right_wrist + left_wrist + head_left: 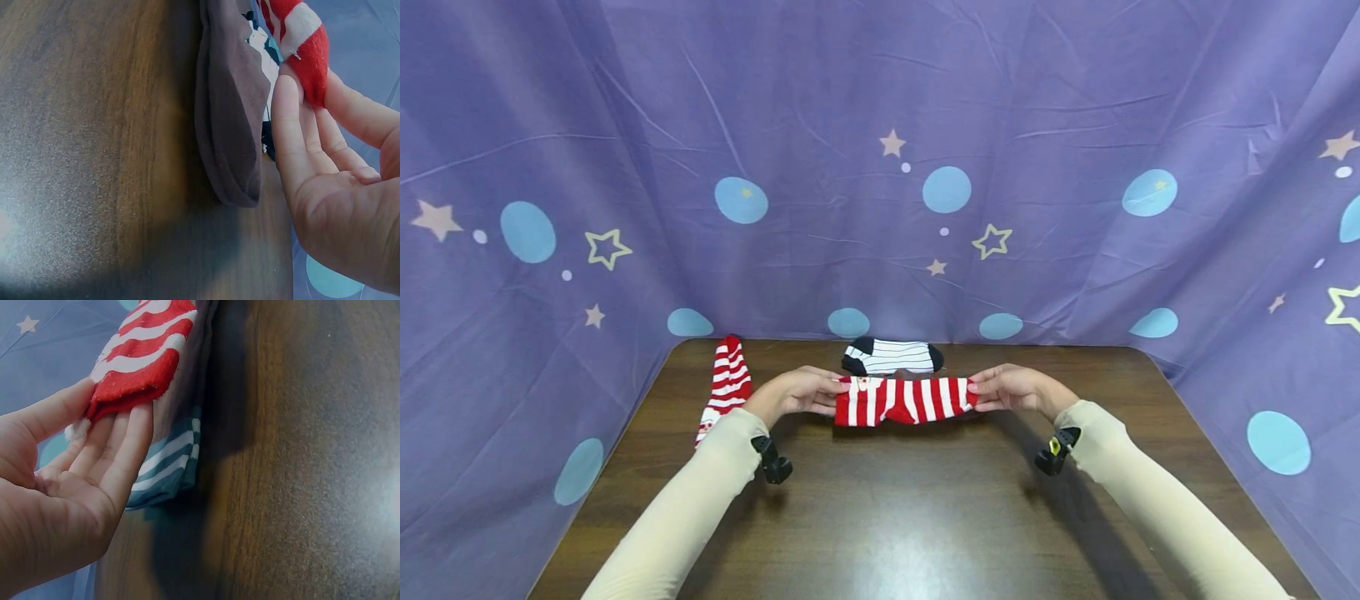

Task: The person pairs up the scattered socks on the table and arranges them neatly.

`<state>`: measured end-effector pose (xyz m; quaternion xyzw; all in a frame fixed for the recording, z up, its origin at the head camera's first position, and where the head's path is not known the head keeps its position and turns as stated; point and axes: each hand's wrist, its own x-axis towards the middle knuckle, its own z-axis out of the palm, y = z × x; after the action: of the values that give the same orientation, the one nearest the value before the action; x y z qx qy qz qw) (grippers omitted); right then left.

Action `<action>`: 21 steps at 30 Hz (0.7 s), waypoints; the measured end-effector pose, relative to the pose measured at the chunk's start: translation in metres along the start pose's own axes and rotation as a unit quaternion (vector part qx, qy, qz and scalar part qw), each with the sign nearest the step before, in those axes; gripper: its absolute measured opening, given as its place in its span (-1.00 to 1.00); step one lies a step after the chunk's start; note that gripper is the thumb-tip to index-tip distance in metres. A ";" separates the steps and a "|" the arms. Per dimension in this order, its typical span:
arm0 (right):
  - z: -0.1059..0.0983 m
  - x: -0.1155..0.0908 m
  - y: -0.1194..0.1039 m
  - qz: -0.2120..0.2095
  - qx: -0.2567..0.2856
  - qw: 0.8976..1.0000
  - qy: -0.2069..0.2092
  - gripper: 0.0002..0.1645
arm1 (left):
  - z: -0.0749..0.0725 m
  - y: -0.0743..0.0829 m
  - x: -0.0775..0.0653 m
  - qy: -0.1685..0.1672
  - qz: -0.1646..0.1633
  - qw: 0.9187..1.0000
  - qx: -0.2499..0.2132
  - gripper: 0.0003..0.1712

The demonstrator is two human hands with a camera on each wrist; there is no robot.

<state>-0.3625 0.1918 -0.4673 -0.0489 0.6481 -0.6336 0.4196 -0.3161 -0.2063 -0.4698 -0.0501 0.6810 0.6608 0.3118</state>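
A red-and-white striped sock (917, 402) is stretched sideways above the table between both hands. My left hand (801, 390) pinches its cuff between thumb and fingers, next to a white fuzzy bit (77, 430). At the other end, my right hand (1017, 388) pinches the red toe tip (312, 75). Beneath the raised sock lies a brownish sock (231, 119), mostly hidden in the head view. A green-and-white striped cuff (165, 464) shows below the left hand, seemingly part of that sock.
A white sock with thin dark lines and black ends (897, 357) lies at the table's back edge. Another red-and-white striped sock (727, 385) is at the back left, partly behind the left forearm. A purple patterned curtain (850, 167) surrounds the brown wooden table (895, 500).
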 end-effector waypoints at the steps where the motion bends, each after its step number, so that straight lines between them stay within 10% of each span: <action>1: 0.000 0.000 0.001 -0.001 -0.002 1.000 -0.001 -0.65 | 0.000 -0.001 0.000 -0.001 -0.001 1.000 -0.002 -0.72; 21: 0.006 -0.002 0.003 0.028 -0.057 0.998 -0.005 -0.81 | -0.005 -0.006 -0.001 0.018 -0.027 0.999 0.019 -0.67</action>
<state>-0.3562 0.1887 -0.4685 -0.0578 0.6826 -0.5831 0.4367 -0.3143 -0.2114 -0.4751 -0.0746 0.6976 0.6377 0.3180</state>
